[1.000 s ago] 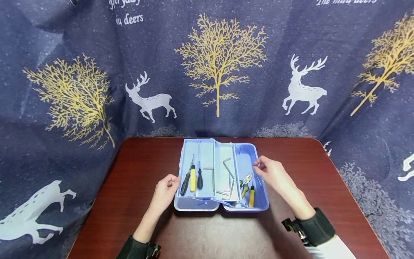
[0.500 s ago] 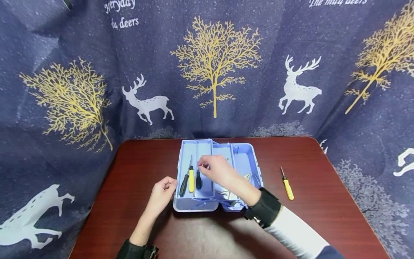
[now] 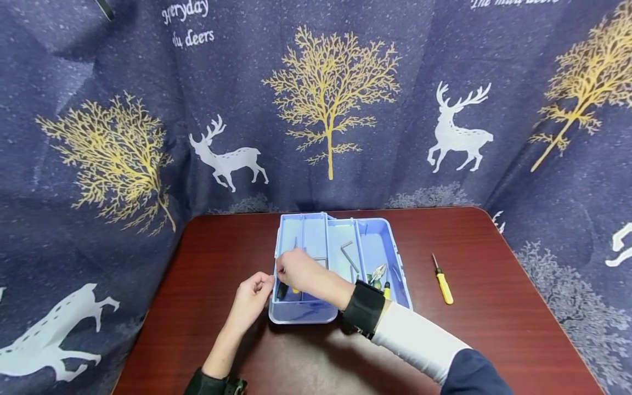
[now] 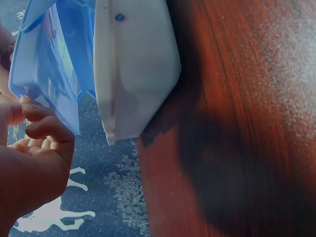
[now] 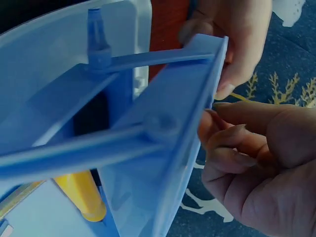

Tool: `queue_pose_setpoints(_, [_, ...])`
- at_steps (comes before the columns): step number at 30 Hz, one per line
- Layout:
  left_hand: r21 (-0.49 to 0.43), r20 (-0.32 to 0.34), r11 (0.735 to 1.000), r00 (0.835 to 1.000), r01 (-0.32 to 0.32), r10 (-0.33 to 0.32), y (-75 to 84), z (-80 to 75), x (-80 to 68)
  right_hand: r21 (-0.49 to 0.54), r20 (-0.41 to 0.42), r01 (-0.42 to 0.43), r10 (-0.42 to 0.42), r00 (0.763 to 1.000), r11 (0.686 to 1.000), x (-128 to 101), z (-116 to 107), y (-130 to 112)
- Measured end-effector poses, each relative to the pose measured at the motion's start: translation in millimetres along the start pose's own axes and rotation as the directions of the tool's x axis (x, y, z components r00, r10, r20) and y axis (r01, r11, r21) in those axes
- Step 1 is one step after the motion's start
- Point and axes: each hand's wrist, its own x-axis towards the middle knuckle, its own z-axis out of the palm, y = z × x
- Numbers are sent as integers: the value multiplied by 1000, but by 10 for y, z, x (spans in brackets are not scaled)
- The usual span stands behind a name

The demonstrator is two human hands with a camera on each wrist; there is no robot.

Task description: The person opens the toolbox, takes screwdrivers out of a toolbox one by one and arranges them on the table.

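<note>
**Both hands at the left tray of the open toolbox**

The right hand (image 3: 301, 272) reaches across the toolbox (image 3: 380, 241) and lies over the left tray (image 3: 303, 314), its fingers curled down among the screwdrivers there; whether it actually grips one cannot be told, since the hand covers most of them. A black handle (image 3: 281, 291) and a bit of yellow handle (image 5: 81, 195) show beneath it. A black wrist strap (image 3: 364, 308) and a white sleeve (image 3: 419, 343) follow the arm back toward the near edge of the table. The left hand (image 3: 252, 299) sits just outside the tray's left wall, fingers loosely curled with their tips at the rim; the right wrist view shows its fingertips (image 5: 224, 91) against the tray's edge, with nothing clasped.

The toolbox is pale blue plastic, opened out, and stands at the middle of the table, slightly toward the far edge. Its left tray is raised and divided lengthwise. The middle section holds bent metal hex keys (image 3: 347, 253); at least two are plain, and more may be hidden by the arm. In the right section lies one pair of pliers (image 3: 377, 272) with yellow grips.

One yellow screwdriver (image 3: 443, 282) lies alone on the table, well apart from the toolbox, toward the right edge, with its tip pointing to the far edge.

The table (image 3: 494, 329) is dark reddish-brown wood with rounded far corners. A navy cloth (image 3: 148, 82) hangs behind and around it, printed with gold trees, white deer and white lettering.
</note>
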Motion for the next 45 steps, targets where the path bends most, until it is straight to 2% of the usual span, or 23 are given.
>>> queue_pose_setpoints(6, [-2,8,1000,1000,2,-2,-4,7,-1,-28,9,3,-3,1000,1000,-33,15,6])
queue_pose_setpoints(12, [-15,15,1000,1000,13,-13,9,17,-2,-9,45,1,0,999,1000,-9,6,33])
queue_pose_setpoints(19, [-22,17,1000,1000,2,-2,-7,53,-17,23,56,-53,52,997,998,-27,9,53])
queue_pose_setpoints(26, [-43,5,999,1000,9,-9,-56,75,-38,63,13,-56,55,998,996,-72,19,50])
queue_pose_setpoints(33, [-52,-3,999,1000,13,-13,-28,65,-18,114,-70,-20,28,997,993,-145,-88,66])
queue_pose_setpoints(38, [-1,-12,999,999,34,-34,-25,70,-8,168,-108,-24,42,993,986,-282,-181,113])
queue_pose_setpoints(45, [24,-23,999,999,29,-28,-28,78,12,230,-184,-51,95,978,972,-555,-332,287])
